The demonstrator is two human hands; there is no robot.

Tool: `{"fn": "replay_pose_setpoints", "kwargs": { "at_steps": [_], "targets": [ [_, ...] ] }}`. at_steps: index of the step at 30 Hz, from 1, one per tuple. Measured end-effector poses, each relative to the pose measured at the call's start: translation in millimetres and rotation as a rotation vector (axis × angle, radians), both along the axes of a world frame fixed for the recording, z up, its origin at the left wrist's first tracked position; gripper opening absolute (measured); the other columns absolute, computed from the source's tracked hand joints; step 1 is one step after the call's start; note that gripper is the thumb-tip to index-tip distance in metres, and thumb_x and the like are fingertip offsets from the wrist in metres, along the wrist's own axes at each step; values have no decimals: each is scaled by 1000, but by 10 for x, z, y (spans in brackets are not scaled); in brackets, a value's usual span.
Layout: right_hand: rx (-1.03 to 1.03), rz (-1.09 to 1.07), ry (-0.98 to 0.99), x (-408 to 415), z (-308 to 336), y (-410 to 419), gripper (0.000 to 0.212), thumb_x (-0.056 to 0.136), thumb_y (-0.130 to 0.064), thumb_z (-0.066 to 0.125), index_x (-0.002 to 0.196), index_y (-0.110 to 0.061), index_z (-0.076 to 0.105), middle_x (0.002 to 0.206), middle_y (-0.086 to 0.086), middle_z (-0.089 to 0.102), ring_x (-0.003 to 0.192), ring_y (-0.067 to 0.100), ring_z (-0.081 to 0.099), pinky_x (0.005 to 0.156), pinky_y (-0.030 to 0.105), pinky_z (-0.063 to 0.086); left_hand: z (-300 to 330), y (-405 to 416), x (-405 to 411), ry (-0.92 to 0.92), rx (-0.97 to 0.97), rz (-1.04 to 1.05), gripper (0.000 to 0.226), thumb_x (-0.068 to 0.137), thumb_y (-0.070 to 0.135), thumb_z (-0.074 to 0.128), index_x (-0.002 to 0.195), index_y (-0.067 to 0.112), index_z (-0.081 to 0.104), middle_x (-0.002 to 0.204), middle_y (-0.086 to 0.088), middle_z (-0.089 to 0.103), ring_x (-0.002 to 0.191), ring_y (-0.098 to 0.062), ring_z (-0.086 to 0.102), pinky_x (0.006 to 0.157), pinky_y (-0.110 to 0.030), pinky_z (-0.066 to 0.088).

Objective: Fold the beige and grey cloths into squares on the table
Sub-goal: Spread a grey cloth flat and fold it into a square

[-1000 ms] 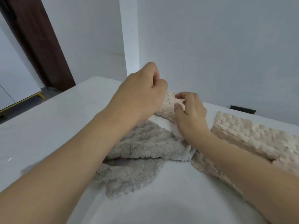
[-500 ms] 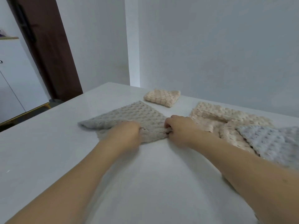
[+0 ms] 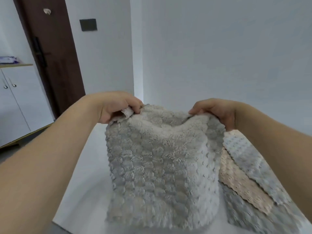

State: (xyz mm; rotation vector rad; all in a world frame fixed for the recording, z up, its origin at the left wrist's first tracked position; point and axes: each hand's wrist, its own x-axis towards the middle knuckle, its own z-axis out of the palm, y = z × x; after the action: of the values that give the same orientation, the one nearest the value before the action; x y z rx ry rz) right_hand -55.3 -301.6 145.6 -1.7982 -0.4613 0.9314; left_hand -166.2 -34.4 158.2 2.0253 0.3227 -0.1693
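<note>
Head view, change: half a second ago the grey cloth [image 3: 160,166] lay flat on the desk [image 3: 81,183] with both hands pressing its near edge; now it is lifted and hangs in the air in front of the camera.
Head view, meaning: by my reading this cloth is being shaken out or squared up before its first fold, so its folding has hardly begun.
Left hand [image 3: 116,108]: raised at the cloth's upper left corner, fingers [image 3: 135,107] curled and pinching that corner, forearm reaching in from the lower left.
Right hand [image 3: 217,112]: raised at about the same height at the upper right corner, fingers pinching the top edge, palm side partly hidden behind the fabric.
Grey cloth, position: held between the two hands, top edge sagging in the middle, body hanging down; whether its lower hem touches the desk cannot be told.
Other cloths: a beige cloth [image 3: 243,186] and a pale grey cloth [image 3: 253,166] lie overlapping on the desk to the right, still unfolded.
Earlier folded beige square: hidden now, presumably behind the lifted cloth.
</note>
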Motion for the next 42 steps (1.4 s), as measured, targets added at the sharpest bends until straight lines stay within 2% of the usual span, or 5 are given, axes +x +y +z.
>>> {"fn": "replay_pose_setpoints", "kwargs": {
  "at_steps": [6,16,26,32,42],
  "targets": [
    [-124,-3,-220,237,-501,320,16,87,-14,62,100,-5,66,93,13,69,81,26,67,74,33,55,-524,216,295,-1,565,46,10,83,6,61,92,4,66,72,-11,64,51,-23,56,44,-25,43],
    [-693,17,-827,994,-1712,1122,19,91,-5,43,73,-11,47,72,6,49,60,21,42,54,30,33,-1927,729,956,-32,840,103,20,89,11,49,100,17,66,102,-2,63,89,-22,58,79,-35,52],
    [-843,-45,-1336,1245,-1902,1479,36,90,-11,45,125,-13,55,129,8,49,118,27,44,101,37,32,-2206,808,1240,-306,1060,315,30,98,22,40,114,3,56,114,-16,57,100,-32,51,83,-41,43],
    [-561,148,-1079,952,-2102,1430,53,104,-39,20,154,-21,17,162,-3,11,148,15,9,121,36,4,-2274,315,1205,-270,814,3,52,104,37,23,152,14,29,160,-4,27,146,-20,22,120,-38,15],
    [-658,145,-1042,993,-2207,1447,55,103,-43,12,155,-28,4,162,-8,-2,148,10,-3,121,36,-2,-2367,316,1259,-62,912,-26,60,103,46,12,158,23,4,165,4,-1,151,-16,-3,122,-41,-4]
  ]
}}
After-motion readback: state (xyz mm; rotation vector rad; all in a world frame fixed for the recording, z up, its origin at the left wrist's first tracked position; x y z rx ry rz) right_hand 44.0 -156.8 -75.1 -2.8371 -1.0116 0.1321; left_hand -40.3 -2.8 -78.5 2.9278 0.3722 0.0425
